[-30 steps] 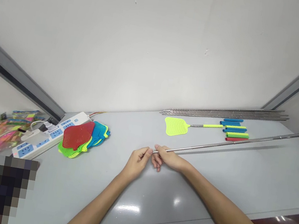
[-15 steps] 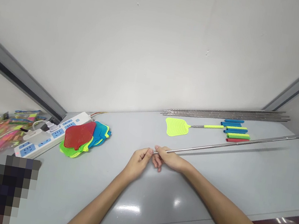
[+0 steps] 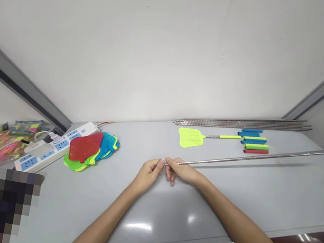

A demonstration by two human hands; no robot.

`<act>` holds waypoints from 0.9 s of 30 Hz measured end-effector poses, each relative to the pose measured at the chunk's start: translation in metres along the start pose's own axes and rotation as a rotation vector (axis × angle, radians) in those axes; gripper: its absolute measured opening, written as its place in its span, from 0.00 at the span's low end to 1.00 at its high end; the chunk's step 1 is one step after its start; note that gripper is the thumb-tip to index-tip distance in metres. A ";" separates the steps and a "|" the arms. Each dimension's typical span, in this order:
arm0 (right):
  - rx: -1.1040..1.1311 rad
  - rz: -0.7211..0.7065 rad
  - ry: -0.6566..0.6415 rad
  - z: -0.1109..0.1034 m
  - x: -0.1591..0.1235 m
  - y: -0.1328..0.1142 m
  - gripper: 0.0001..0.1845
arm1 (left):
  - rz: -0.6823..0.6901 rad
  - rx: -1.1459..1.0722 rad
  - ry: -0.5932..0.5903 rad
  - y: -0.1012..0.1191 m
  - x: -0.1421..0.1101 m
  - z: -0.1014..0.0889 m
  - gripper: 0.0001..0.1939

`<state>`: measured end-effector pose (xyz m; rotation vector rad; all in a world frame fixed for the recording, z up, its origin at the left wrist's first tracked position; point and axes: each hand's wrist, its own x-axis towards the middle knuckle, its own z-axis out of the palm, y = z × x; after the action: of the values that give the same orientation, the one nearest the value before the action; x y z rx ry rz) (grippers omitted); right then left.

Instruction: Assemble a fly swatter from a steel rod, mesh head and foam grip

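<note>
The left hand (image 3: 146,173) pinches the near tip of a steel rod (image 3: 246,157) between thumb and forefinger, and the right hand (image 3: 183,170) pinches the same rod just beside it, its other fingers loosely curled below. The thumbs almost meet at the tip. From the hands the rod slants off to the right and away, clear of the table (image 3: 136,146), its shadow falling beneath it, and its far end runs out of view. Beyond the right hand lies a yellow-green swatter (image 3: 190,138), its mesh head nearest the hands and its grip pointing right. Past that grip, farther to the right of the hands, is a group of tubes (image 3: 254,142) in blue, yellow-green, green and red, the red one nearest the held rod. Behind the swatter and tubes, a bundle of rods (image 3: 242,124) lies along the wall (image 3: 172,57). Left of the left hand, loose swatter heads (image 3: 85,146) overlap in a pile, red on top, right beside a power strip (image 3: 88,128); plastic bags (image 3: 5,145) lie farther left.
</note>
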<state>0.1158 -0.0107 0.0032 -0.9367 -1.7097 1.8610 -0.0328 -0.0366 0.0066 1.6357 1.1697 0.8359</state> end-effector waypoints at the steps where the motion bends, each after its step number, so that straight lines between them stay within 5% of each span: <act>1: 0.012 0.003 0.011 0.000 0.000 0.001 0.29 | -0.001 -0.001 0.003 0.000 0.000 -0.001 0.18; 15: 0.249 0.002 0.170 0.003 0.005 0.005 0.23 | 0.047 0.113 0.099 -0.003 0.003 -0.006 0.13; 27: 0.158 -0.134 0.386 0.006 0.003 0.000 0.24 | 0.060 0.104 0.172 0.004 0.002 -0.008 0.13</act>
<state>0.1096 -0.0125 0.0027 -1.0129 -1.3395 1.5798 -0.0378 -0.0324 0.0128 1.7168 1.3080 0.9843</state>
